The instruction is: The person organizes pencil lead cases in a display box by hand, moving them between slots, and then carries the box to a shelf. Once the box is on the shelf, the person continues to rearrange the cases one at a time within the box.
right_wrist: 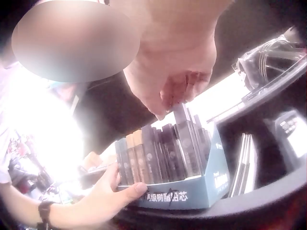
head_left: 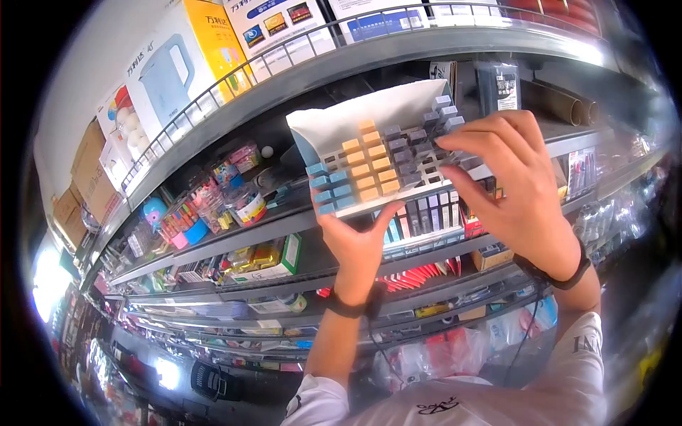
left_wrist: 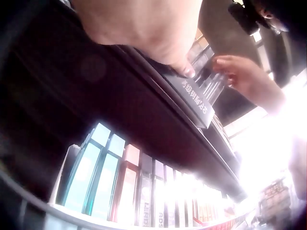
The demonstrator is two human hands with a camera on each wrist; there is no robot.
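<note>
My left hand (head_left: 355, 245) grips the front left of a cardboard display box (head_left: 355, 99), its thumb along the front wall. Upright pencil lead cases fill rows in the box: blue-capped cases (head_left: 333, 189), yellow-capped cases (head_left: 373, 165) and dark-capped cases (head_left: 402, 157). Several slots at the right front hold no case. Over this right part, my right hand (head_left: 511, 170) has thumb and index curved with a gap between their tips. The index fingertip is right at the dark caps. In the right wrist view, taller dark cases (right_wrist: 188, 139) stand just under the right fingers.
Below the box, a shelf holds another row of slim cases (left_wrist: 100, 163). Small jars (head_left: 245, 202) stand to the left. Boxed kettles (head_left: 167, 78) line the wire-railed top shelf (head_left: 312, 67). Cardboard tubes (head_left: 561, 105) lie at the back right.
</note>
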